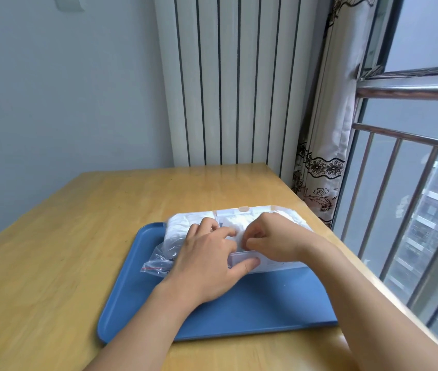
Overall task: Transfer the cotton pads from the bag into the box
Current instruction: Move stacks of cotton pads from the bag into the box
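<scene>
Wooden bench [78,236] by radiator and barred window | blue tray [239,311] on bench | clear box [274,263] at tray's 1 o'clock, lid up | bag [159,259] – cotton pads [183,223] inside – at box's 9 o'clock | left hand [209,266] fingers over bag, thumb on box's front wall | right hand [271,239] – fingers curled, pinching pads above box

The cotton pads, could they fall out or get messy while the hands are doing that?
Maybe. The cotton pads bulge past the box on its left side, so some could slip onto the blue tray. The open bag lies crumpled under the left hand and might get dragged along. The right hand pinches near the middle, so the box could possibly shift; it sits near the table edge.
</scene>
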`<state>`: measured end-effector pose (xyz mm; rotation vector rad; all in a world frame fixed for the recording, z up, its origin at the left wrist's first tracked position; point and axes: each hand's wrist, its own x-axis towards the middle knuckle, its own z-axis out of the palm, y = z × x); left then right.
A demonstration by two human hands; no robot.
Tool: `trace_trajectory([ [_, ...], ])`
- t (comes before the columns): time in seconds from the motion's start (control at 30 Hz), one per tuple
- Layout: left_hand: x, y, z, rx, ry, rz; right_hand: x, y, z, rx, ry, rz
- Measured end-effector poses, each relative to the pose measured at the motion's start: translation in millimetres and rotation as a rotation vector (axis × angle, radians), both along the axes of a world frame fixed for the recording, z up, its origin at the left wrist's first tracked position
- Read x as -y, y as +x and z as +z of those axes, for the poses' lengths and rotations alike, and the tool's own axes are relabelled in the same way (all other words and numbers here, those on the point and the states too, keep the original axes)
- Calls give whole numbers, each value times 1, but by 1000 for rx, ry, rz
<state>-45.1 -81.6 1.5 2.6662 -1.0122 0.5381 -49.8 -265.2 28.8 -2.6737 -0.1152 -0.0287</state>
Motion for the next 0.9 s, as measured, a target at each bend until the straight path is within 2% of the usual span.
trace_trajectory([
  [0.1, -8, 1, 9, 42, -255, -77, -9, -7, 11, 204, 73, 19],
  [0.2, -38, 9, 27, 57, -497, -179, -30, -22, 20, 354, 290, 145],
  [0.23, -53, 14, 32, -24, -489, -178, -38, -27, 20, 333, 334, 223],
  [0.3, -82, 21, 32, -319, -325, -91, -53, -35, 14, 290, 274, 366],
  [0.33, -93, 24, 28, -449, -213, -24, -58, -36, 9, 304, 181, 410],
  [0.4, -101, 31, 16, -519, -102, 51, -65, -30, -2, 403, -36, 419],
  [0.47, -97, 36, 11, -474, -175, 64, -66, -21, -9, 526, -178, 346],
  [0.6, -89, 40, 14, -303, -254, 120, -65, -14, -16, 712, -286, 203],
  [0.77, -81, 29, 23, -88, -374, 156, -68, -12, -15, 754, -287, 114],
  [0.9, -75, 29, 24, 40, -489, 145, -72, -13, -13, 751, -288, 189],
])
